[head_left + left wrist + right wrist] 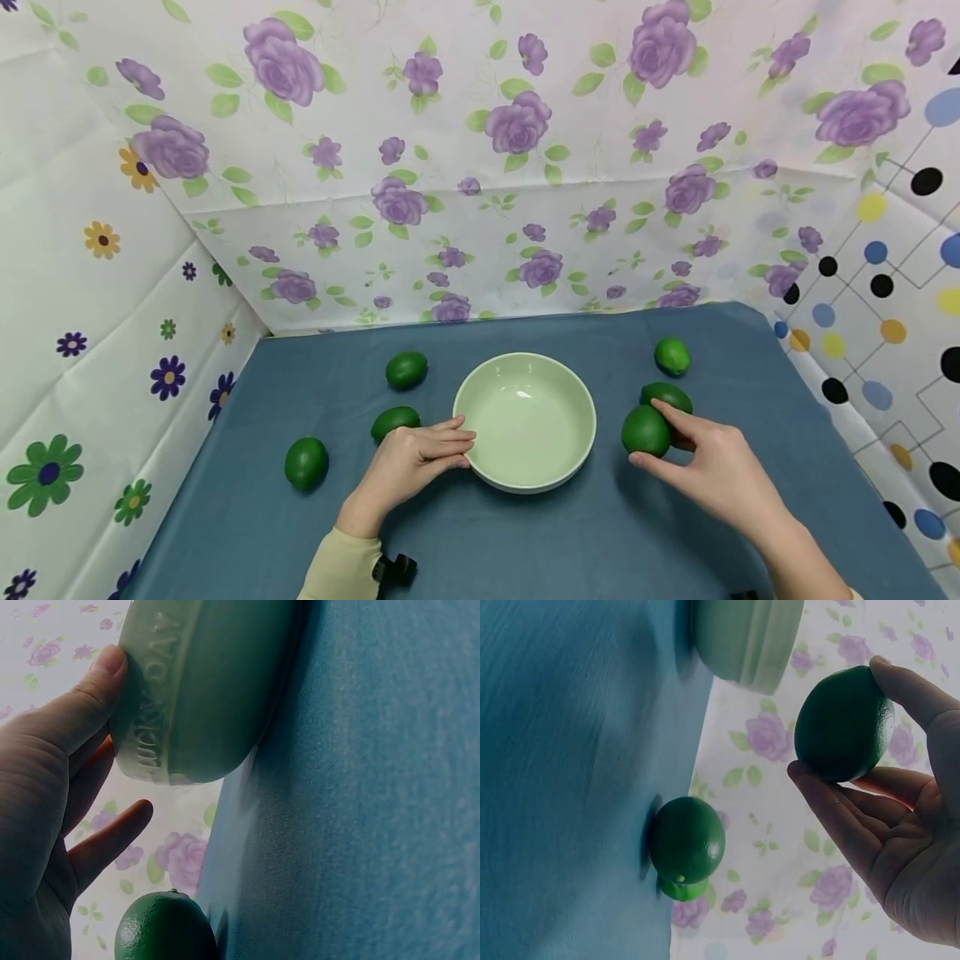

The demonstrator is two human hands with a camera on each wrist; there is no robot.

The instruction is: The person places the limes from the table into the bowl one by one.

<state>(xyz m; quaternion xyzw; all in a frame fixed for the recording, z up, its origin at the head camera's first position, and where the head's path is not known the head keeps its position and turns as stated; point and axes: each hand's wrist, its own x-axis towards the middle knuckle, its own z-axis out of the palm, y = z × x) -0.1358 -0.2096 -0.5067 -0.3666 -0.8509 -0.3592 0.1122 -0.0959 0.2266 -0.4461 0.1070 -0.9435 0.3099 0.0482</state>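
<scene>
A pale green bowl (525,417) with raised lettering on its outer wall stands on the blue cloth. My left hand (420,450) grips its left rim, fingertips over the edge and thumb (111,661) against the outer wall; the little finger sticks out apart from it. To the bowl's right, my right hand (712,467) holds a dark green lime (844,726) between thumb and fingers, raised above the cloth. Behind that hand lie another dark lime (667,395), partly covered in the head view, and a brighter green lime (672,356).
Left of the bowl are three more dark limes: one at the back (407,369), one beside my left hand (394,422), one farther left (306,463). Flowered sheets (465,233) enclose the back and left; a dotted sheet (885,333) borders the right.
</scene>
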